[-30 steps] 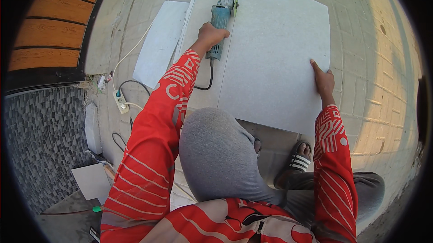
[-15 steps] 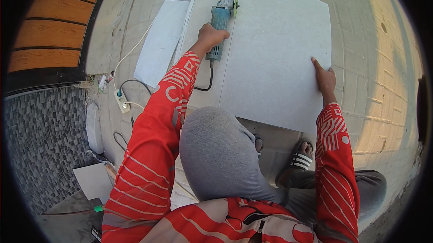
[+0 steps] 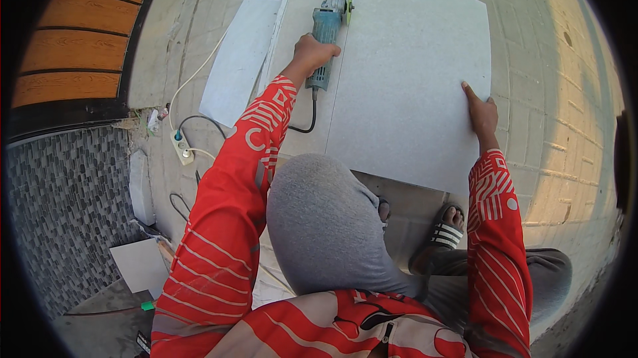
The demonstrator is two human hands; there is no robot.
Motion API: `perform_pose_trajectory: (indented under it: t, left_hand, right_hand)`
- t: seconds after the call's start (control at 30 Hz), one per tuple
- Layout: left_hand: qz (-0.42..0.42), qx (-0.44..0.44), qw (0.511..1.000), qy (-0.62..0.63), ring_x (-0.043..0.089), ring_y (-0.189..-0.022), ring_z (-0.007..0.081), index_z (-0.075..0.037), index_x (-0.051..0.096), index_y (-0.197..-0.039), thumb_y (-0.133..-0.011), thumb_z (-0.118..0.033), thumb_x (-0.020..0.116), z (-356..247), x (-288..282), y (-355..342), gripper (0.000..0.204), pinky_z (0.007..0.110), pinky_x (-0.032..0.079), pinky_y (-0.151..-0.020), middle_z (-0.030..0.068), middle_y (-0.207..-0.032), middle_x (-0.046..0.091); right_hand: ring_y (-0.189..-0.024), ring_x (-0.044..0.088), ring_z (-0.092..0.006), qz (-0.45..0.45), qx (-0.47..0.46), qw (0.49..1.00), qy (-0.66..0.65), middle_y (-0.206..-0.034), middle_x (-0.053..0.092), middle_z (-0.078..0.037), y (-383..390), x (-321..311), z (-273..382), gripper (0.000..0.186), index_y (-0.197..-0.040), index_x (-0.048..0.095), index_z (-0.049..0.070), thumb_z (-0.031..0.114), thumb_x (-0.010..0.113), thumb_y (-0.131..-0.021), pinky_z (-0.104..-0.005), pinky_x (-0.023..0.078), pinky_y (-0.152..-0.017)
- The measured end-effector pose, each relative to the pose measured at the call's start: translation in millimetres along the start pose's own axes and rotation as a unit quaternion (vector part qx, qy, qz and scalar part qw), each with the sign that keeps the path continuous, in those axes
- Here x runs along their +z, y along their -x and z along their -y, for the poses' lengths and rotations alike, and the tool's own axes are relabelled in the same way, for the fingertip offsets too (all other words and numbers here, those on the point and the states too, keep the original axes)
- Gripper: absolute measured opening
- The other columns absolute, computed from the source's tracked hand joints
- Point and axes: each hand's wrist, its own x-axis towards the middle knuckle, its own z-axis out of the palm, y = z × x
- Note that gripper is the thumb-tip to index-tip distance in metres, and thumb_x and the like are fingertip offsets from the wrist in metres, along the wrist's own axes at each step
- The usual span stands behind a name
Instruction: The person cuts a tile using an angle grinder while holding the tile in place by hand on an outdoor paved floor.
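Observation:
My left hand (image 3: 318, 53) is wrapped round a teal angle grinder (image 3: 325, 25) lying on a large pale tile (image 3: 412, 85). The grinder's upright, yellow-green disc (image 3: 349, 5) stands close beside a thin straight line running down the tile. My right hand (image 3: 481, 111) grips the tile's right edge, thumb on top and fingertips partly hidden. A black cord runs out from the grinder's rear toward the left, disappearing behind my forearm.
A narrower white piece (image 3: 232, 52) lies at the left. A power strip (image 3: 183, 148) with plugs sits on the paving (image 3: 525, 85). An orange slatted door (image 3: 86, 52), a mosaic-tiled surface (image 3: 60, 205) and offcuts (image 3: 136, 265) are further left. My knee and sandalled feet are below the tile.
The whole view has shifted slightly, with things appearing a little higher and further right. Both hands keep their holds on the grinder and tile.

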Motion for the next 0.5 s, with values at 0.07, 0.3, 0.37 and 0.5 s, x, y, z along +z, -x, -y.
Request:
perform_pose_trajectory:
  t: [0.07,0.3,0.37,0.5]
  left_hand:
    - [0.003,0.003,1.0,0.001,0.072,-0.103,0.0344,0.011,0.065,-0.117,-0.066,-0.032,0.084,0.2,0.7,-0.2,0.069,0.041,0.058,-0.088,0.025,-0.115,0.071]
    - [0.003,-0.004,1.0,0.004,0.072,-0.102,0.0346,0.012,0.065,-0.118,-0.065,-0.031,0.084,6.0,-1.0,-1.5,0.07,0.041,0.058,-0.087,0.0256,-0.114,0.07]
    - [0.002,-0.003,1.0,0.004,0.072,-0.102,0.0346,0.012,0.065,-0.117,-0.066,-0.031,0.084,2.5,1.1,2.3,0.07,0.041,0.059,-0.087,0.0256,-0.114,0.07]
    - [0.006,-0.002,1.0,0.004,0.072,-0.101,0.0343,0.012,0.065,-0.117,-0.066,-0.031,0.084,0.9,0.8,7.1,0.069,0.04,0.059,-0.086,0.0253,-0.114,0.07]
  right_hand:
    - [-0.139,0.051,-0.0392,0.004,-0.002,1.0,-0.001,-0.147,0.053,-0.029,-0.2,0.1,-1.0,0.128,-0.147,0.046,-0.012,0.085,0.07,-0.067,-0.0444,0.041,-0.114]
    - [-0.138,0.052,-0.0394,-0.005,-0.004,1.0,0.004,-0.147,0.054,-0.029,2.3,2.5,2.6,0.129,-0.146,0.046,-0.013,0.086,0.07,-0.066,-0.0444,0.041,-0.114]
    - [-0.138,0.052,-0.0395,-0.013,-0.003,1.0,0.006,-0.146,0.054,-0.029,-0.1,2.2,-1.8,0.129,-0.146,0.046,-0.013,0.086,0.07,-0.066,-0.0444,0.041,-0.114]
    - [-0.137,0.053,-0.0395,-0.008,-0.006,1.0,-0.008,-0.145,0.055,-0.03,-2.0,0.4,-2.6,0.13,-0.146,0.046,-0.013,0.086,0.07,-0.066,-0.0443,0.042,-0.114]
